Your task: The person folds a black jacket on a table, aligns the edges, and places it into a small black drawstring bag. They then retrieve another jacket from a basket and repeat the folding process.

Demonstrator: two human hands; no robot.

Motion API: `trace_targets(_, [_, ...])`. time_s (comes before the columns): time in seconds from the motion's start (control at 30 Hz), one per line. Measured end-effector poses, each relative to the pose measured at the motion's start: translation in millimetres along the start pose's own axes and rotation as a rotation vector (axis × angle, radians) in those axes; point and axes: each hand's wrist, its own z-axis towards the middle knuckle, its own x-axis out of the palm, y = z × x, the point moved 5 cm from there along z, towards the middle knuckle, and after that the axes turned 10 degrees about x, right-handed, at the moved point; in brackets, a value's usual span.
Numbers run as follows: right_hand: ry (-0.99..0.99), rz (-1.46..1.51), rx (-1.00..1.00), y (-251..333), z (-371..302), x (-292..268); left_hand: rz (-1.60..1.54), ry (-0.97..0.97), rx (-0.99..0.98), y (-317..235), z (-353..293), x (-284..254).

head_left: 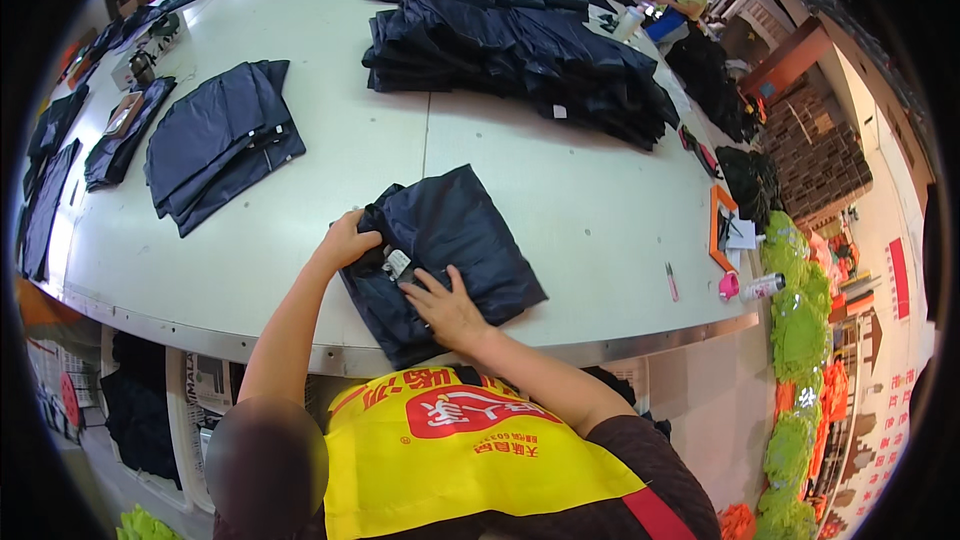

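Note:
A folded dark navy, slightly shiny garment [455,225] lies at the table's near edge in front of me, with a small white label [397,263] showing on its left part. My left hand [350,238] grips the garment's upper left edge, its thumb on top and the other fingers partly hidden. Beside the label, my right hand [447,312] rests on the cloth with fingers spread. The kind of garment cannot be told from the fold.
On the white table [300,280], a stack of dark garments [225,145] lies left, with larger piles [510,65] at the back. Near the right edge are a small pink-handled tool [671,282], an orange frame [722,228] and a can [764,286]. Another person [682,10] stands far right.

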Motion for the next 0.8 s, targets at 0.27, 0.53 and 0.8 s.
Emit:
trace_targets(0.27, [0.606,0.371,0.197,-81,6,-80,-0.680,-0.444,-0.120,-6,-106,61])
trace_targets(0.53, [0.091,-0.351,0.053,-23,-49,-40,-0.629,0.352,-0.115,-92,-170,96])
trace_targets(0.8, [0.031,0.006,-0.033,-53,-92,-37,0.942,0.146,0.709,-30,-169,64])
